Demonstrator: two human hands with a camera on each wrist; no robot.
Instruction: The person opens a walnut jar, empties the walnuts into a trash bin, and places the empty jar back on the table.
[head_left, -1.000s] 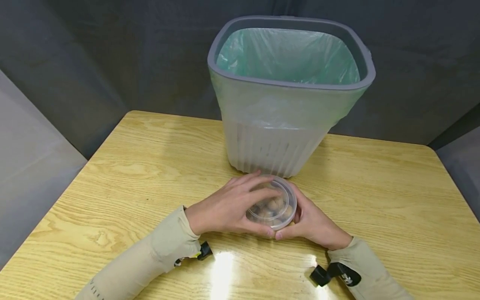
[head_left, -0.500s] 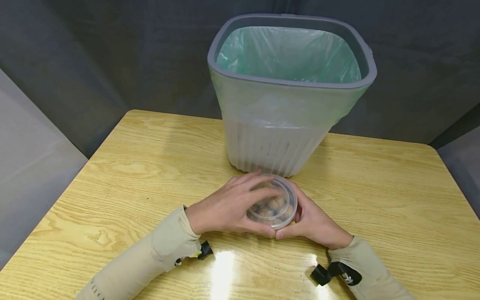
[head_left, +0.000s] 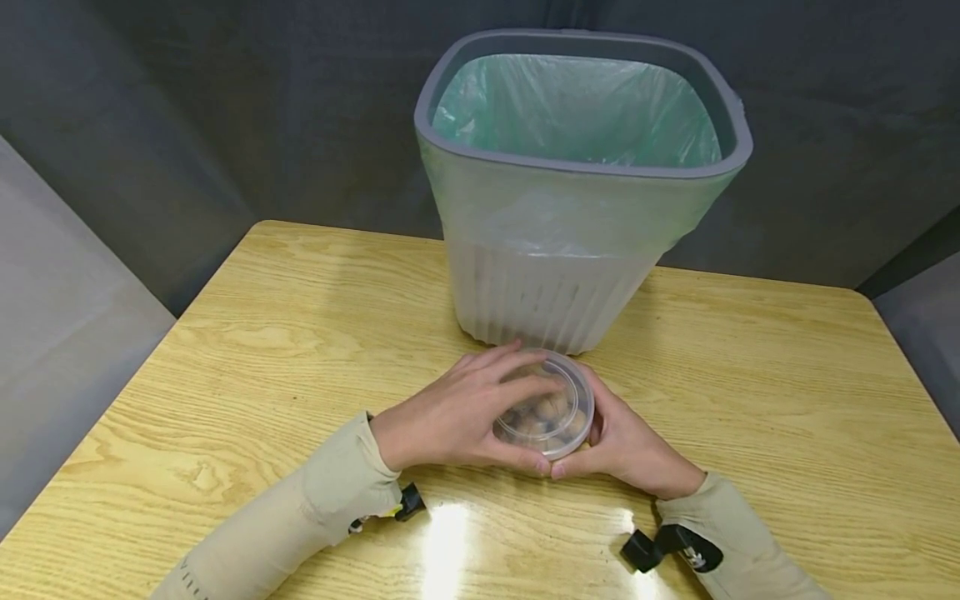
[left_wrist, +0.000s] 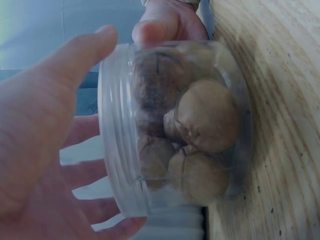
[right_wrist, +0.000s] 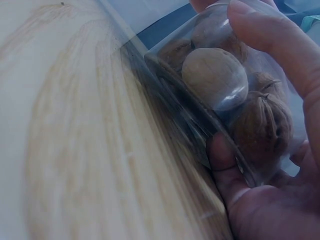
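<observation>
A small round clear container (head_left: 551,417) with a clear lid stands on the wooden table (head_left: 300,333), just in front of the bin. It holds several walnuts (left_wrist: 205,115). My left hand (head_left: 457,417) lies over the lid, fingers curved across the top and thumb at the near rim. My right hand (head_left: 630,446) grips the container's right side, thumb against the near wall. The left wrist view shows the container (left_wrist: 170,130) side-on, with my left hand (left_wrist: 40,150) around the lid. In the right wrist view, right hand (right_wrist: 270,200) fingers wrap the container (right_wrist: 225,85).
A grey bin (head_left: 577,192) lined with a pale green bag stands at the table's far middle, right behind the container. Dark curtain walls close in the back. Black wrist camera mounts (head_left: 660,546) sit near the front edge.
</observation>
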